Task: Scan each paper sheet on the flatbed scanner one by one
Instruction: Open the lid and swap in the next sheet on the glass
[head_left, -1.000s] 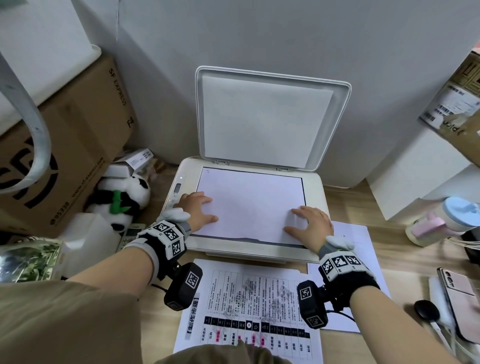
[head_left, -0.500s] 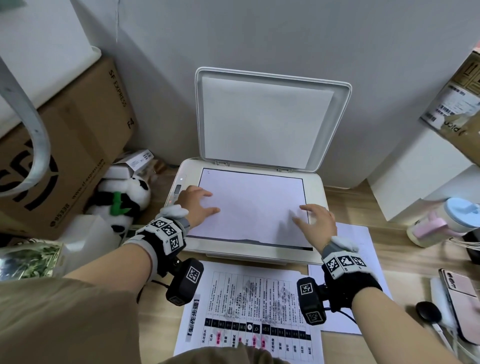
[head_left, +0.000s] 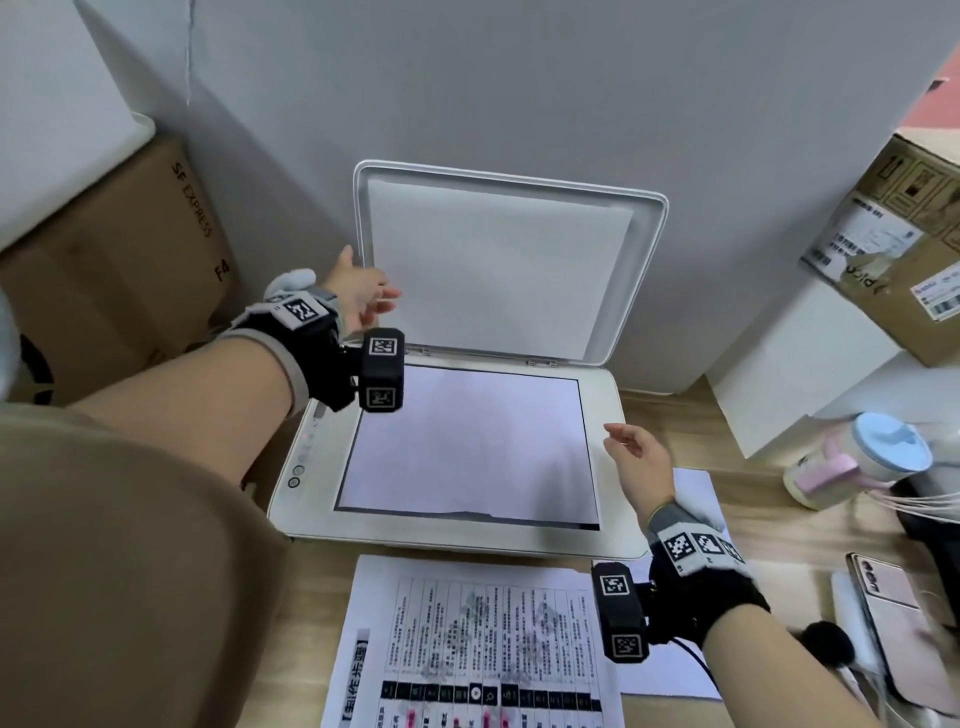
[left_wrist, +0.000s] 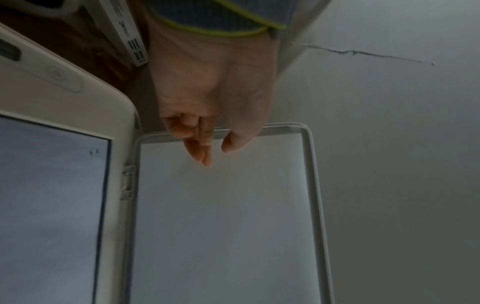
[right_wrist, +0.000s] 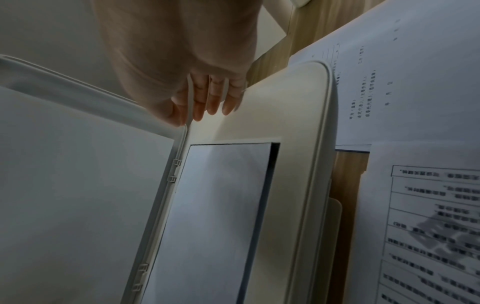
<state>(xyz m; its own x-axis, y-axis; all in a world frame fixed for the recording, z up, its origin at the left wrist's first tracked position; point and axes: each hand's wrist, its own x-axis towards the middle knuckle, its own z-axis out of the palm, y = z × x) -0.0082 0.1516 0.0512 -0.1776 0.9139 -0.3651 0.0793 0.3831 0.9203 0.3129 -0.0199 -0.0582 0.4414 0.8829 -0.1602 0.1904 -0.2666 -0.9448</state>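
Note:
A white flatbed scanner (head_left: 452, 538) stands against the wall with its lid (head_left: 498, 265) raised upright. A blank-side-up paper sheet (head_left: 467, 441) lies flat on the glass. My left hand (head_left: 363, 299) hovers in the air at the lid's left edge (left_wrist: 182, 137), fingers loose, holding nothing. Above the scanner's right rim my right hand (head_left: 636, 457) floats relaxed and empty, its fingertips (right_wrist: 210, 107) near the lid's hinge corner. A printed sheet (head_left: 467, 644) lies on the desk in front of the scanner, and another sheet (head_left: 696, 493) lies under my right wrist.
Cardboard boxes stand at the left (head_left: 119, 260) and upper right (head_left: 904, 249). A pastel cup (head_left: 862, 457), a phone (head_left: 893, 613) and a small black microphone (head_left: 826, 642) sit on the wooden desk at the right.
Both hands have lifted off the sheet on the glass. The left hand rose up and back to the lid's left edge; the right hand drew off to the scanner's right rim.

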